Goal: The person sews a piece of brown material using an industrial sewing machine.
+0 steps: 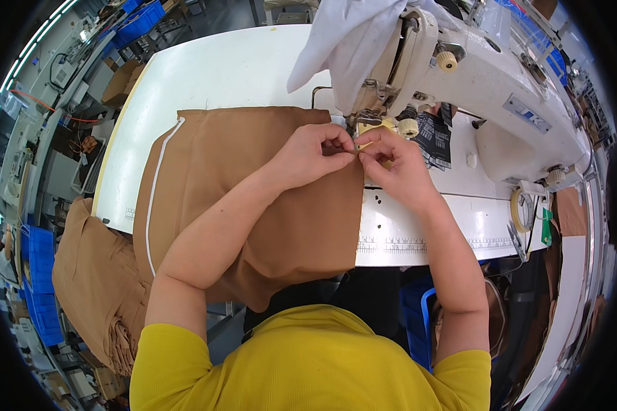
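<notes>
A brown fabric panel [206, 185] lies over the white sewing table [226, 65], its lower part hanging past the front edge. White cord or trim runs along the panel's left side. My left hand [320, 154] pinches the panel's right edge near its upper corner. Close beside it, my right hand [394, 161] pinches the same edge, the fingertips of both hands almost meeting. Just beyond my fingers is the needle area of a white sewing machine [500, 96]. What exactly lies between the fingertips is too small to make out.
White cloth [349, 41] drapes over the machine head. Dark printed labels [435, 140] lie behind my right hand. Thread snips [516, 240] and a tape roll [519, 209] are at the table's right end. A stack of brown panels [99, 281] hangs at left, near blue bins [40, 274].
</notes>
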### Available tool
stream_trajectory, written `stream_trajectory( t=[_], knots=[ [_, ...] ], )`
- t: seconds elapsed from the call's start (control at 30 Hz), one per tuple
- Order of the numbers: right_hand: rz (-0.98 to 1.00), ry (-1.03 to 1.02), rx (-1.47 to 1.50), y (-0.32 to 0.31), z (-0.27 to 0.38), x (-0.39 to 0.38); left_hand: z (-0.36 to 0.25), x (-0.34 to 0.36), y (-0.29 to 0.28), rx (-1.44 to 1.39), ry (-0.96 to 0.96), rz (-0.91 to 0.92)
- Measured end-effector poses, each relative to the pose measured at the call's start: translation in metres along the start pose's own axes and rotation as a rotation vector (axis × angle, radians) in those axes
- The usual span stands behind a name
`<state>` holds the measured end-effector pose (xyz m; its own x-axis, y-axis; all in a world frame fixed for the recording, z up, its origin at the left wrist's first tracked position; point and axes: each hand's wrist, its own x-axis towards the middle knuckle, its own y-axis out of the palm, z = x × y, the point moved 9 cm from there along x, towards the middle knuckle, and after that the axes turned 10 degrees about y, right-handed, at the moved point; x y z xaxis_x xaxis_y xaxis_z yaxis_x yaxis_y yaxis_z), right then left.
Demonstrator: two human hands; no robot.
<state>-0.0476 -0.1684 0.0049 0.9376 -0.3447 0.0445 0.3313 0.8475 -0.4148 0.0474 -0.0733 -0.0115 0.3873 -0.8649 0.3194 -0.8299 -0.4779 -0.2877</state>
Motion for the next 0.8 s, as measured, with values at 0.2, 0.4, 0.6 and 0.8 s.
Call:
stream_trajectory(
  t=[0.2, 0.4, 0.6, 0.8],
  knots=[
    [0.004, 0.028, 0.000, 0.000, -0.003, 0.001, -0.003, -0.001, 0.001, 0.052, -0.010, 0.028],
    [0.000, 0.024, 0.008, 0.000, -0.004, 0.002, -0.005, -0.001, -0.002, 0.107, -0.021, -0.012],
    [-0.029, 0.088, 0.007, -0.001, -0.015, 0.004, -0.003, -0.001, -0.002, 0.109, -0.010, -0.023],
    [-0.042, 0.074, 0.024, -0.002, -0.020, 0.006, -0.006, 0.000, -0.001, 0.106, 0.026, 0.002]
  ],
)
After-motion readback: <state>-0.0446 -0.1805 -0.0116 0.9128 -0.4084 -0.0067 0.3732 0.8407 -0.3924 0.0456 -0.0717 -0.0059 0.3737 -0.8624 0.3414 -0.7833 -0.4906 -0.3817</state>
